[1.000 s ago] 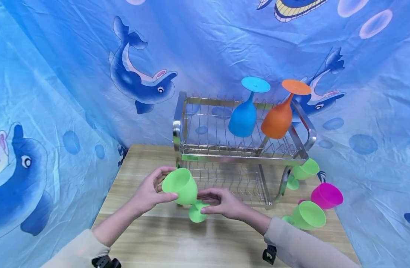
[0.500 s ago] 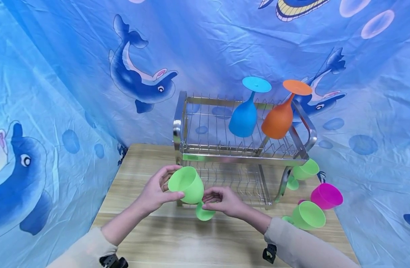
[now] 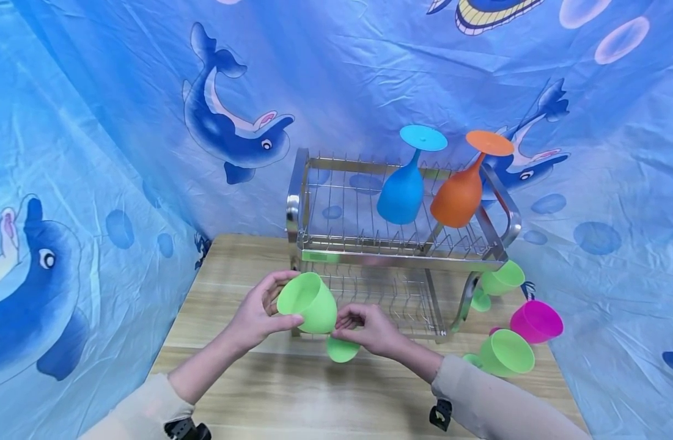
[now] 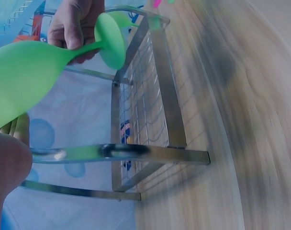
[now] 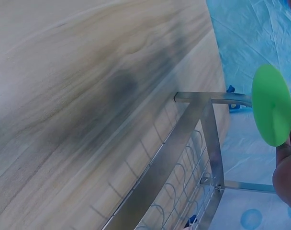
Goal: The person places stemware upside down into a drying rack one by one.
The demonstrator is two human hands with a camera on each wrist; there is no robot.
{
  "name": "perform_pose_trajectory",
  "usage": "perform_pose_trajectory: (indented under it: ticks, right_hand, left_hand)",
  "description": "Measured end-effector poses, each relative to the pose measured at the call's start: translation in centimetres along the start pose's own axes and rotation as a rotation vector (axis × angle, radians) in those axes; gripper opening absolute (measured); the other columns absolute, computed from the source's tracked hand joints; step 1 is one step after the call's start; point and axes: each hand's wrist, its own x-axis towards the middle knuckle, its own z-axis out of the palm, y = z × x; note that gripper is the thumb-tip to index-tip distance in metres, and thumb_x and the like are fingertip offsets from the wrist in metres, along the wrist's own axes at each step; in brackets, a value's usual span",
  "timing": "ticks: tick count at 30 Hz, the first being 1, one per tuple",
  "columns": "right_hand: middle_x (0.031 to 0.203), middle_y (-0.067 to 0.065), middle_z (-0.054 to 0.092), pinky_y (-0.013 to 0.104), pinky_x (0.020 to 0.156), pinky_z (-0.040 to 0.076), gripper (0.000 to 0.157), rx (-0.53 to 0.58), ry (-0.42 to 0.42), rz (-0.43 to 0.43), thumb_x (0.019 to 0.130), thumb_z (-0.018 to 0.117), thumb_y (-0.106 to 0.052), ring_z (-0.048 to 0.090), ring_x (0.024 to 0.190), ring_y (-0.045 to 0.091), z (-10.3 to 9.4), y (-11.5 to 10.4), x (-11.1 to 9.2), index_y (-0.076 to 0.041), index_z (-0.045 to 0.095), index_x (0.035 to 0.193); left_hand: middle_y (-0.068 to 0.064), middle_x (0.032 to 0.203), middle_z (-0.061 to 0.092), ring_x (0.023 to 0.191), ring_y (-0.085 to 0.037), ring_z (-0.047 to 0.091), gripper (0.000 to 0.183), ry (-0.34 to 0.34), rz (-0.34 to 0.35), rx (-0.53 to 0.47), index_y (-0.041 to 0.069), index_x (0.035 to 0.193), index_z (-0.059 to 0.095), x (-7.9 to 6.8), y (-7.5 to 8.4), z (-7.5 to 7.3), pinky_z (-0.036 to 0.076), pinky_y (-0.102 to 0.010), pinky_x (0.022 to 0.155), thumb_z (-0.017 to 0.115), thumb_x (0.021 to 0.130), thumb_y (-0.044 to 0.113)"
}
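A light green plastic goblet [image 3: 308, 304] is held up over the table in front of the rack, its bowl tilted with the mouth toward the upper left. My left hand [image 3: 261, 307] grips the bowl, thumb on the near side and fingers behind. With thumb and fingers my right hand [image 3: 369, 330] pinches the stem, just above the round foot, as the left wrist view shows with the goblet's stem [image 4: 85, 49]. In the right wrist view the green foot [image 5: 272, 105] shows beside the fingers.
A two-tier metal dish rack [image 3: 364, 260] stands behind the hands. Upside down on its top tier are a blue goblet [image 3: 400, 194] and an orange goblet [image 3: 457, 197]. On the table's right lie a magenta goblet [image 3: 536, 322] and two green goblets, one nearer [image 3: 507, 353], one farther [image 3: 502, 278].
The green goblet has shifted slightly right with my left hand, and its foot has swung right. My right hand has closed from beside the stem to a pinch on it.
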Motion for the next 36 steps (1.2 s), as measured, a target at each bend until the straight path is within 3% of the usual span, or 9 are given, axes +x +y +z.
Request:
perform_pose_trajectory:
  ticks: [3,5,7,10,14,18,21,25,36]
  right_hand:
    - [0.096,0.005,0.078,0.033,0.081,0.066,0.017,-0.02,-0.004,-0.021,0.091,0.085,-0.009,0.072,0.085,0.008,-0.2,-0.1,-0.2,-0.003,0.078,0.105]
    - [0.096,0.005,0.078,0.031,0.081,0.066,0.017,-0.038,-0.022,-0.025,0.091,0.085,-0.009,0.071,0.086,0.007,-0.5,-0.3,-0.4,-0.003,0.078,0.105]
    - [0.096,0.004,0.078,0.029,0.081,0.065,0.016,-0.073,-0.047,-0.026,0.091,0.085,-0.01,0.071,0.086,0.007,-1.1,-0.7,-0.6,-0.003,0.078,0.104]
    - [0.096,0.001,0.079,0.026,0.082,0.064,0.015,-0.153,-0.096,-0.027,0.091,0.085,-0.01,0.071,0.087,0.005,-2.4,-1.4,-0.7,-0.005,0.079,0.104]
    - [0.097,-0.001,0.079,0.023,0.081,0.064,0.015,-0.274,-0.171,-0.065,0.092,0.085,-0.01,0.072,0.087,0.003,-4.4,-2.5,-0.6,-0.007,0.079,0.105]
    - [0.098,0.001,0.08,0.022,0.077,0.065,0.015,-0.339,-0.251,-0.112,0.091,0.085,-0.007,0.074,0.086,0.004,-6.0,-3.5,-0.2,-0.006,0.08,0.106]
    - [0.097,0.005,0.08,0.023,0.076,0.065,0.015,-0.355,-0.3,-0.126,0.091,0.084,-0.002,0.074,0.085,0.005,-6.9,-4.2,0.1,-0.005,0.08,0.104]
    - [0.096,0.003,0.08,0.022,0.077,0.065,0.014,-0.396,-0.35,-0.121,0.091,0.083,-0.002,0.072,0.085,0.002,-7.9,-5.0,0.6,-0.006,0.08,0.104]
    - [0.095,-0.005,0.077,0.019,0.076,0.063,0.014,-0.442,-0.412,-0.11,0.092,0.084,-0.007,0.069,0.083,-0.001,-8.6,-6.4,1.3,-0.01,0.079,0.105]
  left_hand:
    - [-0.022,0.146,0.057,0.131,-0.03,0.06,0.085,-0.04,0.0,0.046,-0.002,0.154,0.044,-0.2,0.3,-0.5,0.058,-0.032,0.106,0.089,0.083,0.007]
    - [-0.02,0.15,0.056,0.135,-0.034,0.057,0.092,-0.069,0.009,0.139,0.001,0.156,0.043,-0.3,0.7,-1.0,0.056,-0.036,0.11,0.093,0.08,0.012]
    - [-0.016,0.153,0.054,0.139,-0.037,0.055,0.1,-0.101,0.031,0.275,0.006,0.158,0.043,-0.4,1.5,-1.5,0.053,-0.042,0.113,0.098,0.076,0.021]
    - [-0.009,0.156,0.053,0.141,-0.037,0.056,0.112,-0.139,0.093,0.556,0.016,0.16,0.044,-0.6,3.0,-2.2,0.052,-0.054,0.113,0.102,0.068,0.042]
    - [-0.006,0.158,0.053,0.14,-0.035,0.056,0.118,-0.215,0.261,0.859,0.021,0.16,0.046,-0.4,4.7,-2.5,0.054,-0.062,0.109,0.1,0.063,0.059]
    - [-0.01,0.155,0.054,0.137,-0.032,0.058,0.12,-0.3,0.534,1.03,0.01,0.158,0.047,-0.2,5.0,-2.3,0.058,-0.054,0.107,0.102,0.061,0.057]
    - [-0.013,0.153,0.056,0.135,-0.032,0.06,0.121,-0.324,0.722,1.111,0.004,0.154,0.049,-0.1,4.6,-2.1,0.06,-0.048,0.105,0.103,0.059,0.055]
    - [-0.014,0.153,0.055,0.137,-0.032,0.059,0.118,-0.327,0.852,1.156,0.002,0.153,0.05,0.2,3.8,-1.7,0.059,-0.044,0.107,0.102,0.061,0.053]
    - [-0.016,0.152,0.054,0.136,-0.033,0.058,0.114,-0.326,0.915,1.138,0.004,0.151,0.051,0.6,2.9,-1.2,0.059,-0.043,0.106,0.106,0.057,0.04]
